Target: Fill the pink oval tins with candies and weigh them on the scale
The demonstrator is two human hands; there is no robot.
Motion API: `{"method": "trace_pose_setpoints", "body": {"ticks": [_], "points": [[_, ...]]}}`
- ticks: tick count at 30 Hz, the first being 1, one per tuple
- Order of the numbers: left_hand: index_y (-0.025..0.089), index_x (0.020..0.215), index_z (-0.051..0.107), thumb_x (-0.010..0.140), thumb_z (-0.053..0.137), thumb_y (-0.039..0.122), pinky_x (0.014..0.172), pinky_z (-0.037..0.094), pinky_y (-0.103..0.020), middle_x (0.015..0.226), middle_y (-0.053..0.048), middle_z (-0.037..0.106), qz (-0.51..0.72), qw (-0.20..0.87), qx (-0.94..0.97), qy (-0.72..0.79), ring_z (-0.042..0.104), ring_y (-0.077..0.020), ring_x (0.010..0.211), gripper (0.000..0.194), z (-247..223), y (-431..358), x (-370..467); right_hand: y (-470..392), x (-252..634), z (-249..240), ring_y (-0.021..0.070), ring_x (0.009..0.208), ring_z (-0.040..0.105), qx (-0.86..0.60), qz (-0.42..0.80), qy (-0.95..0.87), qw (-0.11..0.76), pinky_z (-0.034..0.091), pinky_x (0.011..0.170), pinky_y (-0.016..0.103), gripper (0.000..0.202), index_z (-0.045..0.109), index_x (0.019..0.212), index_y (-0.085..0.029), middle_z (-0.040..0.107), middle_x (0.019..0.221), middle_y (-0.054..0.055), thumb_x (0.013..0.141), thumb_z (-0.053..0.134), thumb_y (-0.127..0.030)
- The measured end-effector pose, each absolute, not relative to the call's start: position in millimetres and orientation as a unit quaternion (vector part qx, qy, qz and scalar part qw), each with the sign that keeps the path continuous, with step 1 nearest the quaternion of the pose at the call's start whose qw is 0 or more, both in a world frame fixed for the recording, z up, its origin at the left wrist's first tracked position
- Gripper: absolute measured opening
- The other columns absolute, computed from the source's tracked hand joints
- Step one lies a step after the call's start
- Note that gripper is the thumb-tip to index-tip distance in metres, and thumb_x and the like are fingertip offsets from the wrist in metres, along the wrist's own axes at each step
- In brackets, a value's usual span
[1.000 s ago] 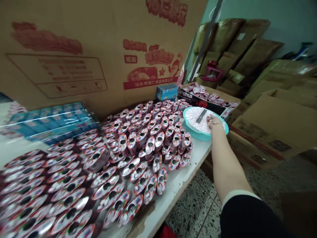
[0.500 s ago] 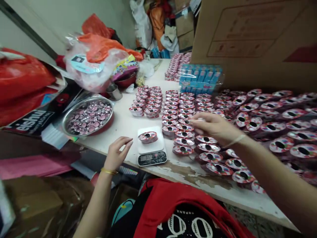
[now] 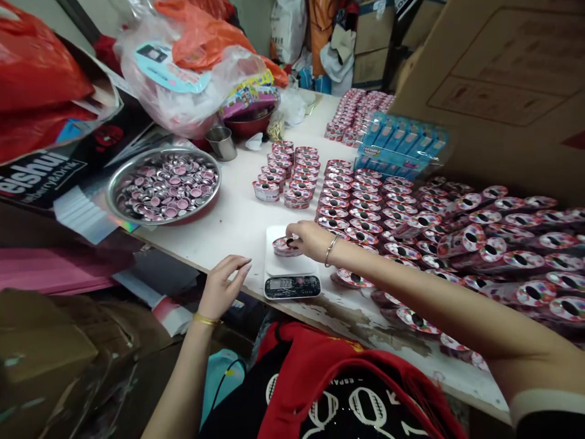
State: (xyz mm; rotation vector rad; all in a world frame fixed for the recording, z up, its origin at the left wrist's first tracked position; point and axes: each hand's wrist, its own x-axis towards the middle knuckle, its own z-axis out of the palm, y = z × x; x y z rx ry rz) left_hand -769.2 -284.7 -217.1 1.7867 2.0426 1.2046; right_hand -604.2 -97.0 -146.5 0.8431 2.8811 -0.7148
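Observation:
A small oval container with a red, patterned top lies on the white pan of a digital kitchen scale. My right hand is over the scale, its fingers closed on the right end of that container; the fingertips partly hide the dark hole in its top. Just left of the scale my left hand hovers by the table edge, empty, with thumb and fingers apart. Rows of similar oval containers stand on the table to the right, partly hidden behind my right forearm.
A steel bowl of small pink-and-silver caps sits on the left, with a metal cup behind it. A pack of blue boxes and a large carton stand at the back right. Plastic bags crowd the back left.
My right hand has moved left from the rows of containers to the one on the scale. The left hand stays beside the scale, and the view has shifted.

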Motion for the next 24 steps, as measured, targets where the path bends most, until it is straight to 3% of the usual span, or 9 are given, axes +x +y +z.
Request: {"method": "trace_pose_setpoints", "body": {"ticks": [3, 7, 12, 16, 19, 24], "points": [[0.018, 0.094, 0.065, 0.09, 0.051, 0.029, 0.08, 0.049, -0.027, 0.092, -0.006, 0.065, 0.415, 0.084, 0.6, 0.679, 0.061, -0.0152, 0.087, 0.018, -220, -279, -770, -97, -604, -146, 0.017, 0.082, 0.056, 0.27, -0.22, 0.937, 0.031, 0.037, 0.07, 0.024, 0.021, 0.064, 0.102, -0.016, 0.064, 0.094, 0.009, 0.083, 0.059, -0.011], [0.018, 0.094, 0.065, 0.09, 0.052, 0.028, 0.079, 0.049, -0.027, 0.091, -0.006, 0.065, 0.424, 0.088, 0.599, 0.673, 0.061, -0.0148, 0.086, 0.017, -223, -274, -771, -95, -600, -144, 0.0167, 0.079, 0.055, 0.266, -0.249, 0.931, -0.019, 0.038, 0.072, 0.026, 0.014, 0.065, 0.087, -0.014, 0.064, 0.087, 0.008, 0.08, 0.057, -0.006], [0.017, 0.092, 0.065, 0.09, 0.051, 0.029, 0.079, 0.049, -0.028, 0.09, -0.006, 0.065, 0.427, 0.091, 0.589, 0.68, 0.061, -0.0149, 0.085, 0.019, -223, -272, -772, -85, -577, -139, 0.0107, 0.056, 0.049, 0.334, -0.541, 0.763, -0.122, 0.039, 0.056, 0.024, 0.007, 0.06, 0.076, -0.016, 0.055, 0.061, 0.0, 0.083, 0.057, -0.017], [0.016, 0.091, 0.066, 0.089, 0.052, 0.029, 0.078, 0.049, -0.028, 0.089, -0.006, 0.066, 0.429, 0.088, 0.585, 0.683, 0.061, -0.0147, 0.084, 0.019, -223, -269, -772, -74, -547, -138, 0.0097, 0.057, 0.053, 0.387, -0.717, 0.55, -0.181, 0.04, 0.049, 0.021, 0.009, 0.06, 0.077, -0.015, 0.059, 0.066, 0.002, 0.075, 0.068, -0.019], [0.016, 0.09, 0.066, 0.089, 0.053, 0.028, 0.078, 0.049, -0.028, 0.089, -0.006, 0.066, 0.432, 0.088, 0.59, 0.677, 0.061, -0.0145, 0.083, 0.018, -222, -264, -771, -72, -528, -141, 0.0103, 0.061, 0.057, 0.406, -0.729, 0.516, -0.195, 0.041, 0.048, 0.02, 0.01, 0.063, 0.076, -0.013, 0.062, 0.07, 0.005, 0.07, 0.071, -0.012], [0.016, 0.09, 0.066, 0.089, 0.053, 0.029, 0.077, 0.049, -0.028, 0.088, -0.006, 0.066, 0.429, 0.09, 0.595, 0.674, 0.061, -0.0146, 0.083, 0.018, -217, -255, -768, -77, -519, -152, 0.0055, 0.049, 0.048, 0.411, -0.723, 0.525, -0.18, 0.031, 0.039, 0.017, 0.015, 0.063, 0.076, -0.014, 0.064, 0.069, 0.003, 0.069, 0.075, -0.021]]}}
